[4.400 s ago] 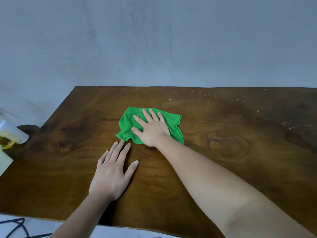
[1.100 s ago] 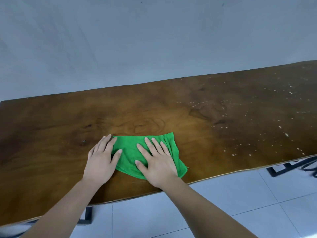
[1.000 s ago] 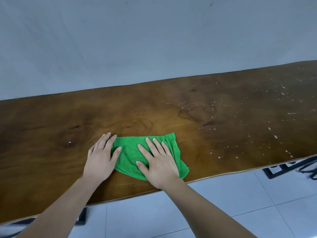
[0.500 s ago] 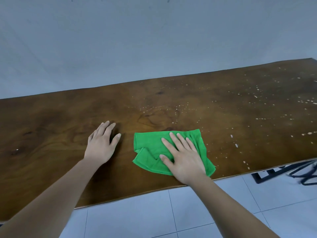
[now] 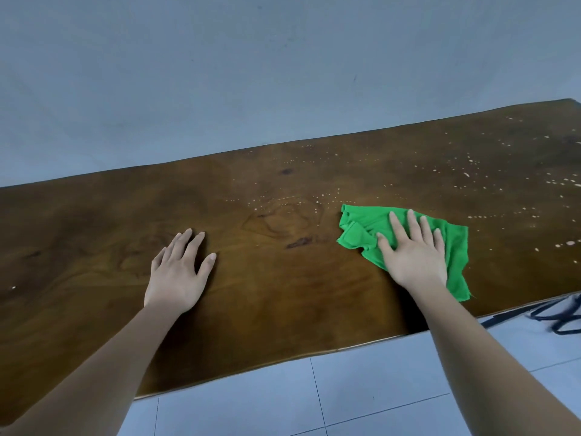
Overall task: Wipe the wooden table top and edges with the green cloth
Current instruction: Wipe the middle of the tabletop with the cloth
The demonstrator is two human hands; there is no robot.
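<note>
Head view, nearest first: pale floor tiles (image 5: 377,388) run under the near edge of the bench (image 5: 283,294). Left of the bench's middle, the left hand (image 5: 176,275) lies flat with fingers spread, holding nothing (likely a brace for the reach). Toward the bench's right end, close to its near edge, the right hand (image 5: 415,259) presses flat, fingers straight, on the rumpled green cloth (image 5: 361,234), probably to drag it by palm pressure. Beyond, white specks (image 5: 471,165) dot the bench's far right part, apparently unwiped. No container shows. A grey wall (image 5: 251,73) stands behind the bench.
</note>
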